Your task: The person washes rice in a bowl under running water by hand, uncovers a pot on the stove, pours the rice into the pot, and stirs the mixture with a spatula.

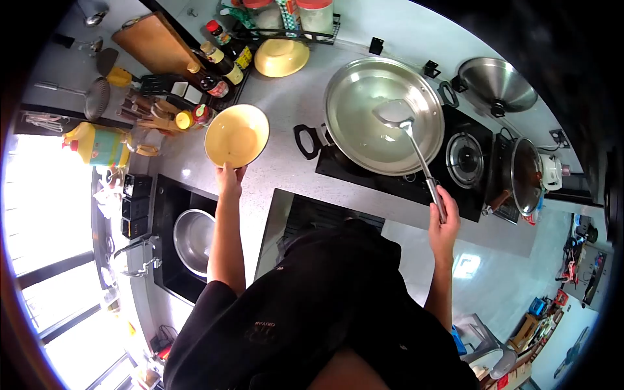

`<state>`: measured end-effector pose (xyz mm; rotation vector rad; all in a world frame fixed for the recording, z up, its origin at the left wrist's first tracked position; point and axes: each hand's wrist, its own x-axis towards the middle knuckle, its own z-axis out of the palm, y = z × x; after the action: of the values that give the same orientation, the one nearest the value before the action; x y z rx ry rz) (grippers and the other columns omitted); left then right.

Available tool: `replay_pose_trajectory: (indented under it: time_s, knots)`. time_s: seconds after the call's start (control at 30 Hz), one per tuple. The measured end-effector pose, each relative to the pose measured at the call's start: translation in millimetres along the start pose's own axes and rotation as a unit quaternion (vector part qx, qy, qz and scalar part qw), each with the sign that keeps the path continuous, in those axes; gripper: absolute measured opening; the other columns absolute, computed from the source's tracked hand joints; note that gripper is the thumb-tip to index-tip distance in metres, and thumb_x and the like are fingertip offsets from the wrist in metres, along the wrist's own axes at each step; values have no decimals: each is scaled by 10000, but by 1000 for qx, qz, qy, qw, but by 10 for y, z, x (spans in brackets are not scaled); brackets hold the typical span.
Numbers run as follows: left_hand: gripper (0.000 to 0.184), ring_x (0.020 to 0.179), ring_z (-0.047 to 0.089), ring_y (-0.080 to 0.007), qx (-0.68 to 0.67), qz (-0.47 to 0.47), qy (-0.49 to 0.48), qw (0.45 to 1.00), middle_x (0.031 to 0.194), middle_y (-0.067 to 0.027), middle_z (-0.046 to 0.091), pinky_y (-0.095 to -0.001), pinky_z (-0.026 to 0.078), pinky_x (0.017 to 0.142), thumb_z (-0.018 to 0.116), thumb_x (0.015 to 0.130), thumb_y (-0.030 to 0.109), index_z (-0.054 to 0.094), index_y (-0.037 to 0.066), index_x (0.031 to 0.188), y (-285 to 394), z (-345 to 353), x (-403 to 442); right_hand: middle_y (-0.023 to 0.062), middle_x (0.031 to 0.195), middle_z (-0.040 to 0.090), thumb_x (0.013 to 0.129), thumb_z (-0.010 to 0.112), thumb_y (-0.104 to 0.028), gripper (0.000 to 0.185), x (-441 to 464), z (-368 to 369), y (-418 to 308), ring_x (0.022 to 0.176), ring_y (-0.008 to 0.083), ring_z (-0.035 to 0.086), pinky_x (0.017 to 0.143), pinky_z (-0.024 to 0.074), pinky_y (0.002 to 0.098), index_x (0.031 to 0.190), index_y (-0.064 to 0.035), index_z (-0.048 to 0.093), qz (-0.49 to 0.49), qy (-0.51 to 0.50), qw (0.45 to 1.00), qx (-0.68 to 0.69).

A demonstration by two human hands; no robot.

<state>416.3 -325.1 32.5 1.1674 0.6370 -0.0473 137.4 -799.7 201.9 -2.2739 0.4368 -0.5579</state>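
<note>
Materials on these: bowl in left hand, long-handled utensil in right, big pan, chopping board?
Bowl: smooth, even yellow, soft sheen; ceramic, enamel or plastic, can't tell which.
Long-handled utensil: silvery with bright highlights; likely polished stainless steel.
Big pan: silvery, reflective wall and rim; likely stainless steel too.
Chopping board: warm brown, fairly matt; probably wood.

Open passage: table strip between held bowl and pan; left handle juts in; bottles, upturned bowl bar far end
</note>
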Motion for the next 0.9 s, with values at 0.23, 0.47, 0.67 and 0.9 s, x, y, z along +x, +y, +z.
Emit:
replay_pose_trajectory:
  time_s: [0.23,0.47,0.67,0.9]
  knots:
    - [300,891,730,-215,40,-53,-36,997,1128,-113,690,-307,653,743,550,1032,137,530,102,1329,-320,-254,212,95,960,648,937,676,-39,385,-70,11,-15,822,224,622,739,496,343,1320,-75,660,-46,19,998,-27]
    - [321,987,722,-252,85,-50,-36,994,1194,-143,669,-347,654,831,539,1035,106,514,49,1350,-421,-218,288,95,965,654,938,674,-30,390,-158,-58,-15,814,221,622,729,495,332,1326,-61,656,-33,25,999,-20]
    - [344,978,720,-267,103,-8,-15,995,1189,-165,660,-348,654,833,560,1056,170,483,25,1358,-587,-202,335,101,968,667,939,674,-22,385,-194,-101,-49,800,211,623,718,494,319,1324,-48,656,-12,18,1000,-14]
    - [418,1051,652,-300,491,247,192,813,1186,-208,632,-410,542,868,528,1026,151,515,-47,1393,-601,-463,424,111,987,681,942,669,-15,373,-231,-150,-22,818,222,637,740,506,326,1315,-36,655,-19,26,999,-4]
